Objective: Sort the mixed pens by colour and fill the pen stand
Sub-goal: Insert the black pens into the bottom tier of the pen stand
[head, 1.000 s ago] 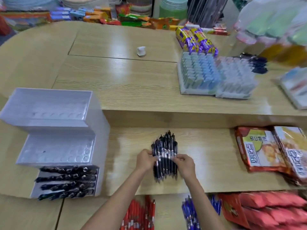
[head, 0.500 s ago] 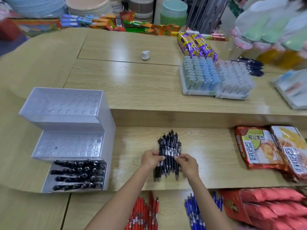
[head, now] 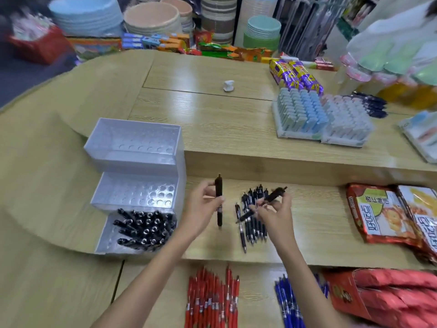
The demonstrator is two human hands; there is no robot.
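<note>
Pen stand (head: pixel 181 147) 1 of 3 tiers loaded; left hand (head: pixel 201 210), right hand (head: pixel 276 217) each grip 1 black pen (head: pixel 219 202) (red pens (head: pixel 212 297), blue pens (head: pixel 288 304) untouched).

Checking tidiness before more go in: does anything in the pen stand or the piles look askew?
Yes: the black pens in the lowest tier of the pen stand lean at mixed angles, not upright. The loose black pile is fanned unevenly. No stray colours show.

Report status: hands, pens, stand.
Left hand grips black pen upright. Right hand pinches second black pen over black pile. Pen stand: bottom tier holds pens, upper two empty. Nothing blocking.
</note>
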